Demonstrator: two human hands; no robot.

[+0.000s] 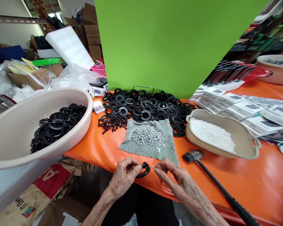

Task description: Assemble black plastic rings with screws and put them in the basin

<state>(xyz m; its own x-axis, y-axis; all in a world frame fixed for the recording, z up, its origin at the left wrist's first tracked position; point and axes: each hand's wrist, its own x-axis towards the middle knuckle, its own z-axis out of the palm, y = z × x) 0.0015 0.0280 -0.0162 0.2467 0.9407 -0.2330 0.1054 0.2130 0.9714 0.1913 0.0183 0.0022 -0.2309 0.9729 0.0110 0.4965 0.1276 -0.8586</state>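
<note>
Between the thumb and fingers of my left hand (pixel 126 175) is a black plastic ring (pixel 145 171), held just over the table's front edge. My right hand (pixel 173 175) pinches a thin silver pin (pixel 152 167), its tip pointing toward the ring with a small gap between them. Beyond both hands lies a grey-green cloth (pixel 129 142) with a heap of small silver pins (pixel 148 135) on it. Behind the cloth spreads a pile of black plastic rings (pixel 141 105). Small black rod-like parts (pixel 113 122) lie to its left.
A rubber mallet (pixel 212 175) lies at right beside a beige tray (pixel 244 138) of white pieces (pixel 211 133). At left stands a large pale basin (pixel 11 125) holding black parts. White boxes (pixel 235 106) are stacked at right. A green panel (pixel 165 44) rises behind the orange table (pixel 257 175).
</note>
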